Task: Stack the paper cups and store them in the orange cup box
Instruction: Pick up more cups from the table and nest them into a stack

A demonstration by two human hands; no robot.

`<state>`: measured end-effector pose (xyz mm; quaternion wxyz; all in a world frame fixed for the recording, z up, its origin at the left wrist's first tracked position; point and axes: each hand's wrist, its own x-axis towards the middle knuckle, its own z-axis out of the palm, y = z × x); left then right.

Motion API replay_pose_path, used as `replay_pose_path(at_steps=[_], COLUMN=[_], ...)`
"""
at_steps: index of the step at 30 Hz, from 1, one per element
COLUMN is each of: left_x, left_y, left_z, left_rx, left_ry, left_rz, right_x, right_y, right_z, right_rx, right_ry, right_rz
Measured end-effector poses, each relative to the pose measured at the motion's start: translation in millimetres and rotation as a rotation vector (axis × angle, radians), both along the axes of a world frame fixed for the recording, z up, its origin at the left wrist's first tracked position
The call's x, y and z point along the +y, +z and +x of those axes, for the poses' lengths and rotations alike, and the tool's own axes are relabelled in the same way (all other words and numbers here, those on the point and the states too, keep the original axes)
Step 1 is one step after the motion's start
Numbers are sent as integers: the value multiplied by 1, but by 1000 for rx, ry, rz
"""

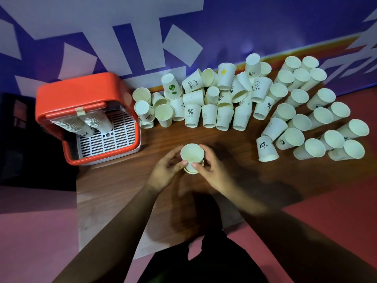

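The left grip (165,170) and the right grip (212,170) both grasp a short stack of paper cups (192,155) from opposite sides, fingers curled round it, above the tabletop (228,137) near the middle of its front edge. The orange cup box (81,91) stands at the left edge of the tabletop, its opening facing the person. Inside it, stored cup stacks (89,123) lean over a white grille (108,139). Loose cups (204,105) crowd the rear edge, and more loose cups (306,121) fill the right side.
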<state>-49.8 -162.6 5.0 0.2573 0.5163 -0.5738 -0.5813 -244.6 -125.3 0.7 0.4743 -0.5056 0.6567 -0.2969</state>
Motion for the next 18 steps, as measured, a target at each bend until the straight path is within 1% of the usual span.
replay_pose_path(at_steps=[2,6,10,14,18], left_x=[1,5,7,2,-8], left_y=[-7,-26,-26,-10,15], left_z=[3,10,8,-2,-32], left_rx=[-46,-273,-352,-348,-312], left_ry=[-42,-115,-137,-35,-5], left_rz=[12,-74,-127,-170,-224], right_x=[4,11,12,17,26], right_y=[-3,-16,-21,-11,-4], right_z=[0,3,4,-17,-73], right_rx=[43,142,174,169,254], right_ry=[13,81,17,-115,-199], right_rz=[-21,-12,16,10,-9])
